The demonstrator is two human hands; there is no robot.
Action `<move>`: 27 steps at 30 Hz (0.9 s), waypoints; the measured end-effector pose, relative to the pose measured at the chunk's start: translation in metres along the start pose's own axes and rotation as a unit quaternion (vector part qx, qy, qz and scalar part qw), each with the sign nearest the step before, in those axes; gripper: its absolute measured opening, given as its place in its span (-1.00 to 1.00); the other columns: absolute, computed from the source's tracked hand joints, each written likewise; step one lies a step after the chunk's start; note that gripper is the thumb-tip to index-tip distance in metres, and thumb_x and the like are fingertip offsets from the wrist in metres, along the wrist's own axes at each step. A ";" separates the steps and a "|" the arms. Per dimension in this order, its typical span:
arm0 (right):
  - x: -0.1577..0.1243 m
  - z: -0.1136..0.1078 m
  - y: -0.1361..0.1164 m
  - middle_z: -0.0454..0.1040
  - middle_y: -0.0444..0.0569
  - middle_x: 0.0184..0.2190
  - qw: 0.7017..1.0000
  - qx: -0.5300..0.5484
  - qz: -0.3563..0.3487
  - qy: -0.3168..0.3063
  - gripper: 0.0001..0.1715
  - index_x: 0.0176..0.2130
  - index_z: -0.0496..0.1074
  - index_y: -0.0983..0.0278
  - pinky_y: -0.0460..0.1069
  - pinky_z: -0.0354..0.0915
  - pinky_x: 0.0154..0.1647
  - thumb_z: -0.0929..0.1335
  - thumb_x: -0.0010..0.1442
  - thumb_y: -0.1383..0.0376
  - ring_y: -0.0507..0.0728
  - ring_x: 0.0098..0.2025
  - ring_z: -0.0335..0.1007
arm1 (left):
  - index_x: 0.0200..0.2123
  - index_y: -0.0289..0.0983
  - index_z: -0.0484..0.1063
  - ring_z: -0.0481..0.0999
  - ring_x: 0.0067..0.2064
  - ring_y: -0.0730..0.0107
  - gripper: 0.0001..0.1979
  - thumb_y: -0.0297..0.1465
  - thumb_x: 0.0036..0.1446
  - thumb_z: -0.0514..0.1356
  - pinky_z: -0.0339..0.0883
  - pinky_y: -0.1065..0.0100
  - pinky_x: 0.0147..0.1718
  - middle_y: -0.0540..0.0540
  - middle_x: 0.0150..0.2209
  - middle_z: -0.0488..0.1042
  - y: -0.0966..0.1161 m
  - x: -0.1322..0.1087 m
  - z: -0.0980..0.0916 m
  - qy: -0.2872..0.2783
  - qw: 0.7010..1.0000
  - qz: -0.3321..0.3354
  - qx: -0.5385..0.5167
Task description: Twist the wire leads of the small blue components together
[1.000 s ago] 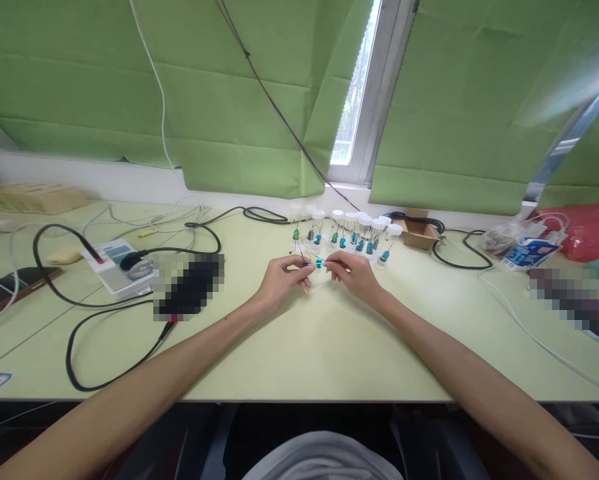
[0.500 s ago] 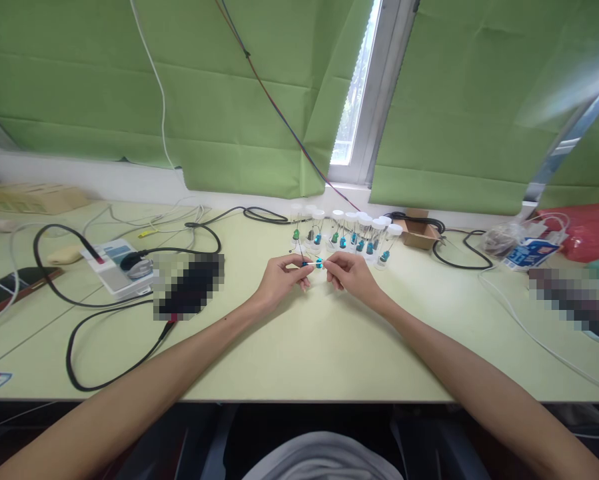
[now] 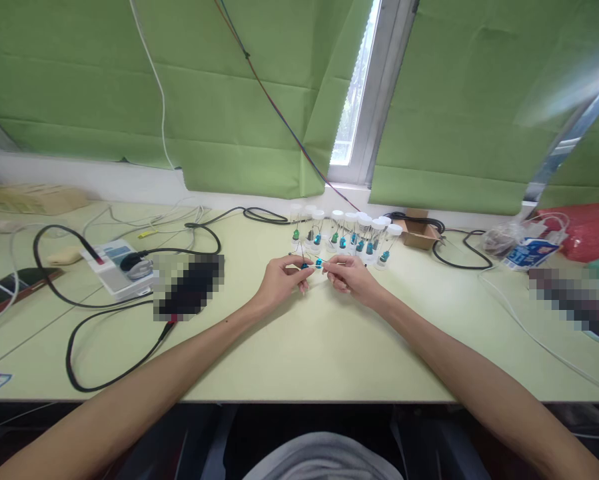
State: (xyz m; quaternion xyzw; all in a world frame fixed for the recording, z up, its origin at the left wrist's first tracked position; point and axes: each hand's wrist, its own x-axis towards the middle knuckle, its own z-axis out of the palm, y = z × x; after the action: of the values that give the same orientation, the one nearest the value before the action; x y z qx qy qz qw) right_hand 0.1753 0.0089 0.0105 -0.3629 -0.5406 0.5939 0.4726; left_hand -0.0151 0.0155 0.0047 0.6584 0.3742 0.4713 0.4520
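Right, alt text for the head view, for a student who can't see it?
A person's left hand and right hand pinch at either side of a small blue piece over a pale desk. Just beyond stand clear, white-capped vials and, behind, green blinds.

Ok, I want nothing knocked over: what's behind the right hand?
Behind the right hand, white-topped clear containers stand close together, blue pieces showing inside. The hand covers some tabletop there; anything on that part is hidden.
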 end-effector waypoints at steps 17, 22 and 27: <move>0.000 0.005 -0.002 0.34 -0.19 -0.63 0.998 0.048 0.044 0.015 -0.60 -0.50 0.36 0.34 -0.19 -0.11 -0.76 0.52 -0.06 0.12 -0.17 -0.71 0.00 | -0.37 -0.33 0.50 0.44 -0.59 0.43 -0.71 -0.22 -0.06 0.36 0.34 0.38 -0.60 -0.03 -0.48 0.44 0.000 0.002 0.002 0.012 0.999 -0.003 -0.029; 0.000 0.006 0.001 0.46 -0.10 -0.55 0.999 -0.036 -0.034 0.017 -0.55 -0.33 0.37 0.29 -0.12 0.15 -0.68 0.44 0.04 -0.03 -0.05 -0.66 0.24 | -0.40 -0.33 0.50 0.42 -0.59 0.45 -0.71 -0.22 -0.08 0.37 0.33 0.38 -0.60 -0.01 -0.51 0.41 0.002 0.003 0.003 0.028 0.998 -0.012 -0.048; -0.003 -0.002 0.004 0.48 -0.09 -0.47 0.939 -0.279 -0.203 0.015 -0.62 -0.19 0.36 0.23 -0.06 0.27 -0.52 0.36 0.17 0.00 0.02 -0.56 0.33 | -0.42 -0.33 0.51 0.41 -0.57 0.46 -0.71 -0.20 -0.08 0.36 0.32 0.38 -0.58 -0.05 -0.47 0.45 0.001 0.004 0.001 0.030 0.998 -0.017 -0.049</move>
State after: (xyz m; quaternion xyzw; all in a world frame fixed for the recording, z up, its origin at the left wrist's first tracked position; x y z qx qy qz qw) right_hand 0.1772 0.0070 0.0056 -0.3716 -0.7394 0.3053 0.4712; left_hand -0.0128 0.0180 0.0067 0.6145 0.3748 0.5012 0.4804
